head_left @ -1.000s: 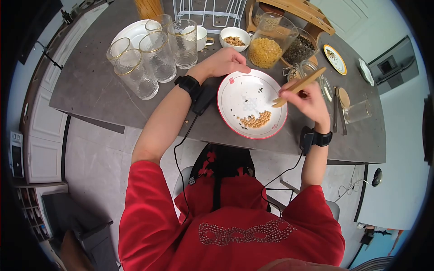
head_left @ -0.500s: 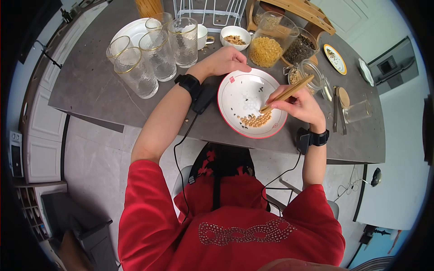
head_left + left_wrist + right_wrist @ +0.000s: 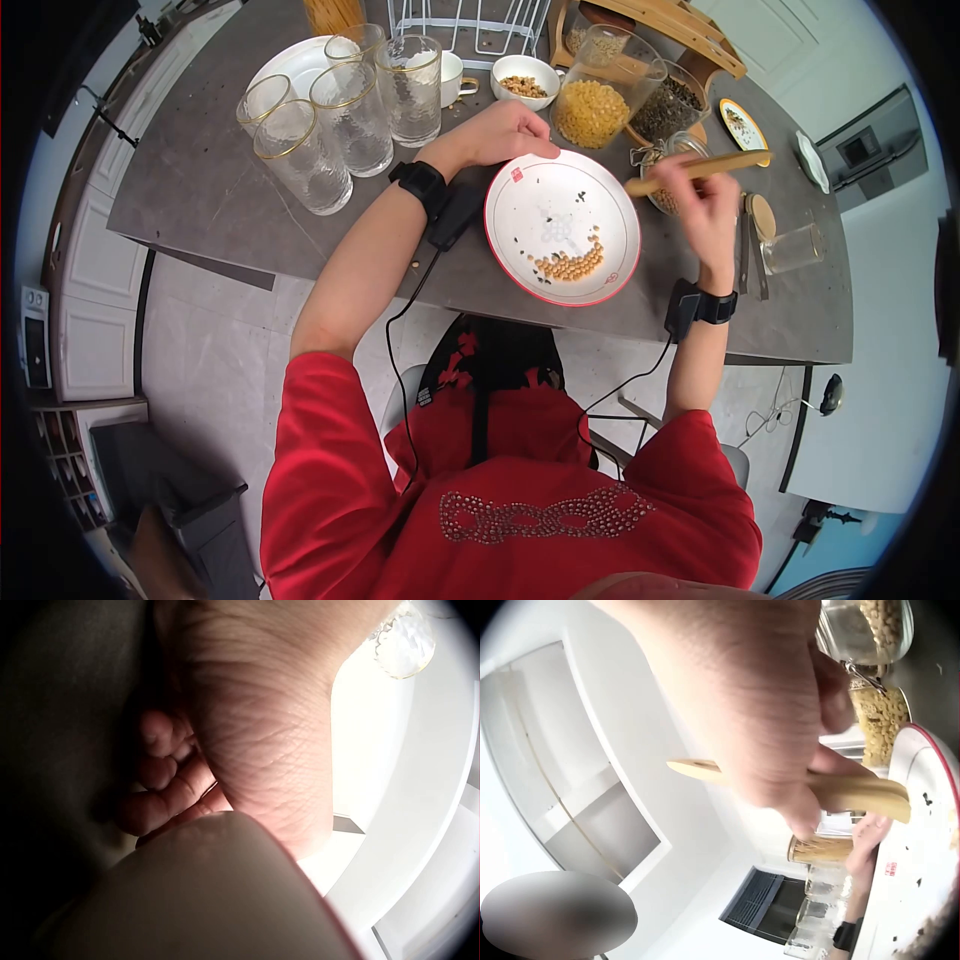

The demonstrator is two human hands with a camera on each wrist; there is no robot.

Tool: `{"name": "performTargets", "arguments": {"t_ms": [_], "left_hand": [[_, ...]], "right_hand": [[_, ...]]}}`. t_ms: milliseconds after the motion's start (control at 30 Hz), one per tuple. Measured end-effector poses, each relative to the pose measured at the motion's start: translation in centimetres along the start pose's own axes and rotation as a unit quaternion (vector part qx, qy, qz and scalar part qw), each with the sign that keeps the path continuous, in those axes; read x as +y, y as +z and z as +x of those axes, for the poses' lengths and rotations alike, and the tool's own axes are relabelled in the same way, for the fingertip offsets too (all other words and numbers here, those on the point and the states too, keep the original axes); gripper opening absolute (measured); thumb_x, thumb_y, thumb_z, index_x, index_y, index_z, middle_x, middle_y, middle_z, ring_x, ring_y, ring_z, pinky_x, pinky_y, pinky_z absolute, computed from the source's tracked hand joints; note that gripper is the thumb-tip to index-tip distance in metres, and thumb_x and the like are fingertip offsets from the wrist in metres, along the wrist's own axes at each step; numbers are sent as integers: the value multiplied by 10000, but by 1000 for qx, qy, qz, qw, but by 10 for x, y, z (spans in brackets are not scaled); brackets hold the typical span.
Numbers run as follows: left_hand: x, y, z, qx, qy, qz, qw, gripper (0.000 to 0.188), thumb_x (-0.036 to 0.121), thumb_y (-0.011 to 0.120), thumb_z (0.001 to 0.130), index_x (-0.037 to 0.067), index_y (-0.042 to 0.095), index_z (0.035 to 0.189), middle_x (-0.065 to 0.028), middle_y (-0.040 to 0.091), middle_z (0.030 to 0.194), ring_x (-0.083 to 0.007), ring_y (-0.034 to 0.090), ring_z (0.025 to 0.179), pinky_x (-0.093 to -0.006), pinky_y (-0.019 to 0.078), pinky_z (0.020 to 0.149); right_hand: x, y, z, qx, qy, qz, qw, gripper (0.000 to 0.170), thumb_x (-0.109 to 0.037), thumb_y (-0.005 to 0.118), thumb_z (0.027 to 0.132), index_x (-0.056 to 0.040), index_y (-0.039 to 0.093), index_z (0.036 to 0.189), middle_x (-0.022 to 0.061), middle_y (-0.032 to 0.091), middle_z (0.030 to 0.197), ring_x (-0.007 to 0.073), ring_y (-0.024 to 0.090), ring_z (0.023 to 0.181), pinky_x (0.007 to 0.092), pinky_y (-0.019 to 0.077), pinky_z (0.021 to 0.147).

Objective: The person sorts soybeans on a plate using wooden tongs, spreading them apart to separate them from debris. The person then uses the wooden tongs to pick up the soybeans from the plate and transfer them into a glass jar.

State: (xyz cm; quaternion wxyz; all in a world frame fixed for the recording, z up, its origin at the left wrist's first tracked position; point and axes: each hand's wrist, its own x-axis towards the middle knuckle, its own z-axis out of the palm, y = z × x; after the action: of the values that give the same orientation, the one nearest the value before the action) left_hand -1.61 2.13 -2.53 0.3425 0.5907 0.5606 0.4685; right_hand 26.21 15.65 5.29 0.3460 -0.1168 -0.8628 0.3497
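My left hand [image 3: 500, 136] pinches the far rim of a white plate [image 3: 520, 205] with a red edge, fingers curled beneath it in the left wrist view. The plate tilts toward the person. Round beige beans [image 3: 575, 265] gather in its near part, with small dark bits [image 3: 581, 197] scattered about. My right hand [image 3: 712, 215] holds wooden tongs [image 3: 742, 161], also seen as pale tongs [image 3: 855, 793] in the right wrist view. Their tips are just past the plate's right rim, over an open glass jar [image 3: 662, 200] of beans, which the hand partly hides.
Several gold-rimmed glasses [image 3: 350, 120] stand at the left. Behind the plate are a white bowl [image 3: 525, 82] of mixed bits, a container of yellow pasta [image 3: 592, 112] and a jar of dark seeds [image 3: 668, 108]. A wire rack [image 3: 470, 35] and a fallen glass [image 3: 795, 248] flank these.
My right hand dipped the tongs into the plate near the beans, then moved right to the open jar. A few beans now lie higher on the plate's right side. My left hand stays on the rim.
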Motion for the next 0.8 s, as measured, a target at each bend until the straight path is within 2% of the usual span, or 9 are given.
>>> {"name": "performTargets", "arguments": {"t_ms": [33,67,133,267,367,400,467,667,800], "left_hand": [[-1,0,1,-3,1,-7,1000,246,183,728,922,33,688,730,59,590,655,-15,484,615,-231,355,559],[-2,-2,1,-3,3,-11,1000,248,179,725,921,32,686,725,57,592,656,-17,484,613,-231,353,559],[0,-4,1,2,10,0,1000,251,179,721,922,32,684,722,58,591,654,-18,483,610,-232,350,558],[4,-1,-1,1,3,12,1000,263,190,714,925,33,678,716,60,588,653,-19,481,609,-233,346,557],[1,-2,0,-3,6,-3,1000,272,199,715,926,36,676,713,61,584,653,-18,481,610,-233,346,558],[3,-4,1,-1,7,0,1000,272,199,715,926,36,676,713,61,584,653,-18,481,610,-233,346,558],[3,-4,-1,-15,3,-3,1000,276,202,717,926,38,672,709,62,580,652,-16,481,610,-234,350,561],[-4,-3,2,-5,10,0,1000,263,199,722,928,39,679,724,66,573,653,-6,475,614,-232,341,554],[1,-3,0,-11,-3,18,1000,253,196,722,928,38,685,734,65,577,655,-6,478,620,-231,345,555]], "right_hand": [[4,-5,2,90,23,16,996,170,-159,747,970,10,761,984,14,732,839,71,626,728,232,486,669],[9,-11,5,90,20,16,996,170,-159,747,970,10,761,984,14,732,839,71,626,728,232,486,669],[18,-19,11,290,2,-50,956,215,-186,726,996,27,749,1018,37,747,890,82,665,801,239,510,739],[17,-30,7,264,54,-29,963,217,-186,721,998,28,738,1035,52,755,918,89,669,826,248,510,786],[9,-30,2,66,70,81,992,164,-150,732,980,13,744,981,40,747,887,103,664,822,260,501,768],[6,-26,3,66,67,82,992,164,-150,732,980,13,744,981,40,747,887,103,664,822,260,501,768],[3,-18,-2,-111,28,38,993,122,-128,762,943,-6,754,943,12,723,830,67,604,726,242,454,655],[-8,-3,-2,-217,9,0,976,115,-143,803,901,-40,766,940,-23,678,766,35,406,568,246,302,510],[-3,2,-3,-222,-11,3,975,140,-185,807,902,-60,780,958,-28,669,739,53,403,545,254,302,506]]}}
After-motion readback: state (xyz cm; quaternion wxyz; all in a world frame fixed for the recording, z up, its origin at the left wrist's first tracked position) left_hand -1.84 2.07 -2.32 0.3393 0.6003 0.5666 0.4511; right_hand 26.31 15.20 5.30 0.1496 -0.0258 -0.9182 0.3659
